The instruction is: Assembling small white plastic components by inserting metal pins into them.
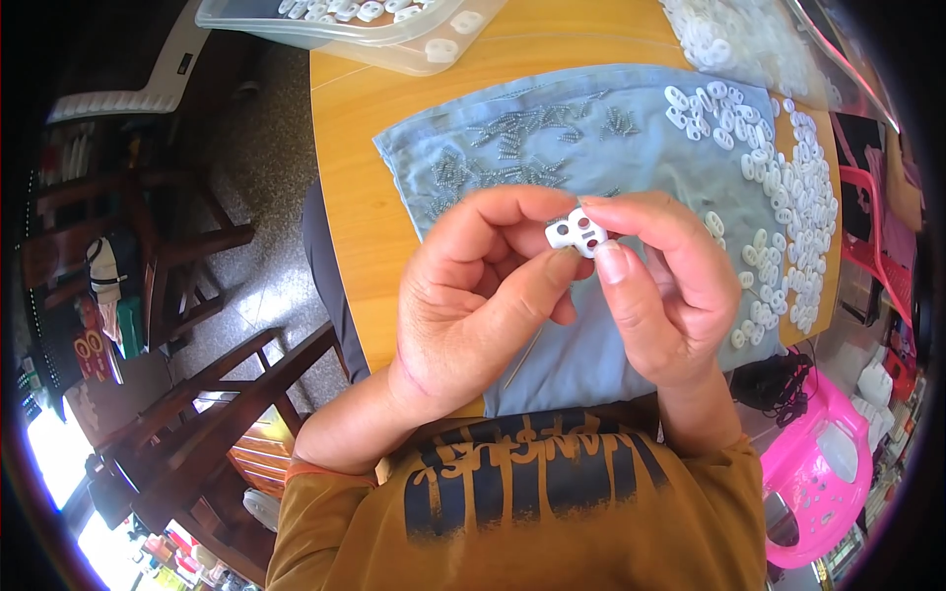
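The left hand (458, 305) is pinching the left side of a small white piece (579, 234) with holes, thumb and fingertip closing narrowly on it; beyond that hand, small springs (512, 128) are lying on a blue cloth (591, 364); the white piece is hovering above the cloth, between both hands; the right hand (670, 295) is gripping its right side, likewise narrowly; farther right, loose white pieces (808, 197) are lying scattered.

A pink plastic chair (849, 433) occupies the lower right, black cables (774, 384) beside it; dark wooden chairs (219, 237) stand left on speckled flooring (258, 177).
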A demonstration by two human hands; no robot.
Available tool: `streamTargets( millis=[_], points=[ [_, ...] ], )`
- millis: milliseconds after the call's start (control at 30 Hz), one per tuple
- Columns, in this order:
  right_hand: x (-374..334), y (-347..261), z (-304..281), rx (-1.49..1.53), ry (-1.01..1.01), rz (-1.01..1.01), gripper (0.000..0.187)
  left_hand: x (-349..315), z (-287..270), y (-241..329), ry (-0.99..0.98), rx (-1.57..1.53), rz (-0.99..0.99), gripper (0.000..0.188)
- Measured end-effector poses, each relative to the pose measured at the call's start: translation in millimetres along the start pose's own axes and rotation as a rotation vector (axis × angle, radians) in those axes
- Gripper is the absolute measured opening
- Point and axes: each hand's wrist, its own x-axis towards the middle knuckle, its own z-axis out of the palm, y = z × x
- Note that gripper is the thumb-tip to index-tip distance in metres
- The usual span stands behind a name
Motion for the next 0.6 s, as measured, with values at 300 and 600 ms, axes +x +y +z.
streamTargets(
  millis=[300, 600],
  points=[
    [3.0, -0.1, -6.9, -0.033, -0.024, 0.020, 0.024, -1.3, 2.8, -0.6, -0.035, 0.044, -0.011, 0.038],
    [8.9, -2.4, -8.7, -0.058, -0.153, -0.120, 0.032, -3.3, -2.8, -0.7, -0.090, -0.074, -0.064, 0.040]
  ],
)
